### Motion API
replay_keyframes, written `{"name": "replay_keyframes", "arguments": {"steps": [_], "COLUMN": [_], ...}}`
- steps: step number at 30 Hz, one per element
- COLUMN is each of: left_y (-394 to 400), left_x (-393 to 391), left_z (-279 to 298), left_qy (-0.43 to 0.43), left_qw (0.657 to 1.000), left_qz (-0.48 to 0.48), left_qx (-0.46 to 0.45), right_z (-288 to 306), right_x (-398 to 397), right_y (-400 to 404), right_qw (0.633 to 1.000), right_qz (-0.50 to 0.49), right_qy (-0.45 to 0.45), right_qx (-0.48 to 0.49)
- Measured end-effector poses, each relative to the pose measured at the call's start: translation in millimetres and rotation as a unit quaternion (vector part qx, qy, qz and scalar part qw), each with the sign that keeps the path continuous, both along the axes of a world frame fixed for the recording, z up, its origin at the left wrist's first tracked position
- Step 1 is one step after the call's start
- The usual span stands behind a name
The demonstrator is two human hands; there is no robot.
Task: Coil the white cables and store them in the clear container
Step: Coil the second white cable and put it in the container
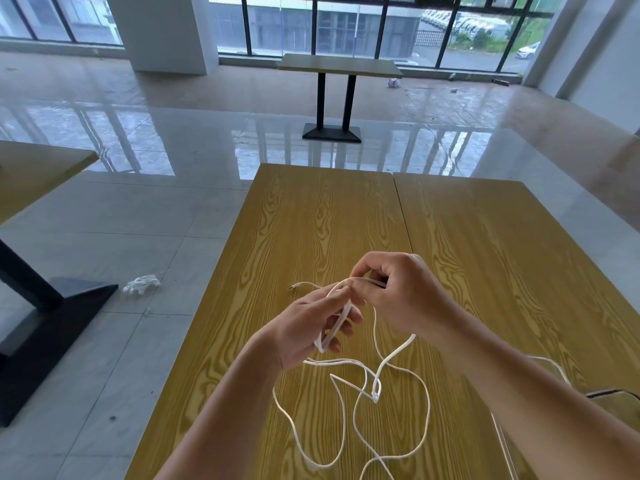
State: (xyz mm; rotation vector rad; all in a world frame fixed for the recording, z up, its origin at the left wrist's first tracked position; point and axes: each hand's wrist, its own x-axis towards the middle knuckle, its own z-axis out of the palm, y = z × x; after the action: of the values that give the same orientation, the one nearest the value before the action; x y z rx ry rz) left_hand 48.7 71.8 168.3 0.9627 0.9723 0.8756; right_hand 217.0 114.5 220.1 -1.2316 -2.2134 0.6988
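Observation:
A thin white cable (424, 407) lies in loose tangled loops on the yellow wooden table (329, 216), near its front edge. My left hand (308, 330) holds a small loop of that cable wound over its fingers. My right hand (401, 292) pinches the cable just above, close to the left fingertips. A short free end with a metal plug (294, 286) sticks out to the left of the hands. The clear container (613, 407) shows only as a partly hidden edge at the lower right, behind my right forearm.
A second tabletop (502, 230) abuts on the right. On the floor to the left lies a small bundle of white cable (141, 284) beside a black table base (52, 313). Another table (337, 65) stands far back by the windows.

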Motion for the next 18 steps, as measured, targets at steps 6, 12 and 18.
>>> {"name": "replay_keyframes", "arguments": {"steps": [6,12,18], "left_y": [-1,4,11], "left_x": [-1,-11,-24], "left_z": [4,-6,-9], "left_qy": [-0.016,-0.068,-0.081], "left_qw": [1.000,0.992,0.955], "left_qz": [0.007,0.095,0.275], "left_qx": [-0.005,-0.037,-0.080], "right_z": [-5,-4,0], "right_x": [7,18,26], "right_y": [4,13,16], "right_qw": [0.999,0.999,0.996], "right_qz": [0.005,-0.020,-0.005], "right_qy": [0.016,-0.016,-0.040], "right_qx": [-0.028,-0.046,-0.078]}}
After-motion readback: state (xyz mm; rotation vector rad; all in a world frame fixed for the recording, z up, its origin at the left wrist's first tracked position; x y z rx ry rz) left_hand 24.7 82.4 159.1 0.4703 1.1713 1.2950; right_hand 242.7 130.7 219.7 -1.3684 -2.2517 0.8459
